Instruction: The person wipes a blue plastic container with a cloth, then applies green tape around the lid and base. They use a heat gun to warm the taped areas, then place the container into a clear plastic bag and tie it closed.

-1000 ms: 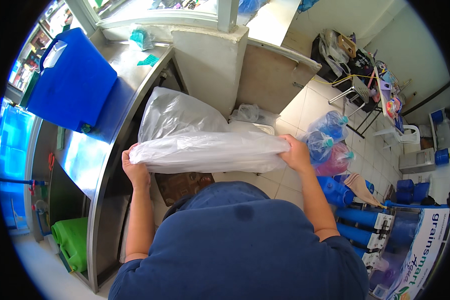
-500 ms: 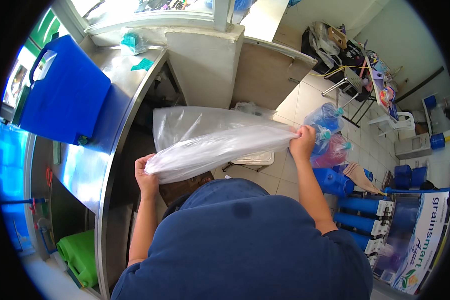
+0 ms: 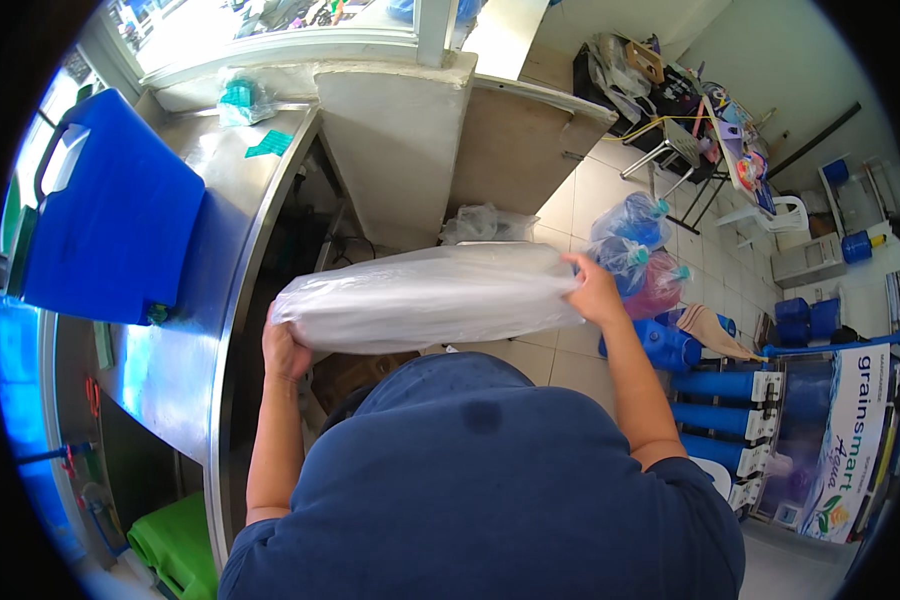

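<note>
So your blue jug sits far left on the steel counter, handy height I guess. Your left hand is curled round one end of the white-ish plastic in front of you, and your right hand pinches the other, probably so it doesn't sag. Bagged bottles stand bunched farther right, maybe saving room.

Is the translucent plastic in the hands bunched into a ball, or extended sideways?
Extended sideways: the plastic spans from left hand to right hand.
</note>
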The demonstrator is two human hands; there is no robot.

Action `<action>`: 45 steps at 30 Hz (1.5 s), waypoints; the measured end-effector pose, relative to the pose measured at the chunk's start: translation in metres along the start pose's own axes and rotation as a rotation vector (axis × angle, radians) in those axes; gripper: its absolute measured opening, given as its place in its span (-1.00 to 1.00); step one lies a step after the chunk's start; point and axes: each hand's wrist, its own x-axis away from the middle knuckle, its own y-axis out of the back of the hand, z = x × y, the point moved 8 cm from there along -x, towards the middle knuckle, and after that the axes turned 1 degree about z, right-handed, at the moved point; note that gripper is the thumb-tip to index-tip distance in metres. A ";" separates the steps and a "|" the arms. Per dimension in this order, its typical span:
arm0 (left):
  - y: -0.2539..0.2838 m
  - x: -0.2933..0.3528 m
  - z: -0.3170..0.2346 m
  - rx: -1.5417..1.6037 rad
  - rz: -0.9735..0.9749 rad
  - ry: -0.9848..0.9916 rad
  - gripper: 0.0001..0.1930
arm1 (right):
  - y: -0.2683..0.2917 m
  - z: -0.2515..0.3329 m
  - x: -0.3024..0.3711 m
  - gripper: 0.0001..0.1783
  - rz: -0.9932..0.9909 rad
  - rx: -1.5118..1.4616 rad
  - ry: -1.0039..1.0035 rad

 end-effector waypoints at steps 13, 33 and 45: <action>0.078 -0.081 0.041 -0.315 -0.397 -0.079 -0.81 | -0.025 0.025 0.037 -0.21 0.457 -1.271 -0.010; -0.086 -0.181 0.151 0.219 0.070 0.273 -0.69 | -0.056 -0.230 -0.134 -0.71 0.624 0.154 -0.191; -0.085 -0.270 0.283 -2.143 0.269 0.429 -0.23 | -0.141 -0.302 -0.276 -0.03 0.419 0.570 -0.328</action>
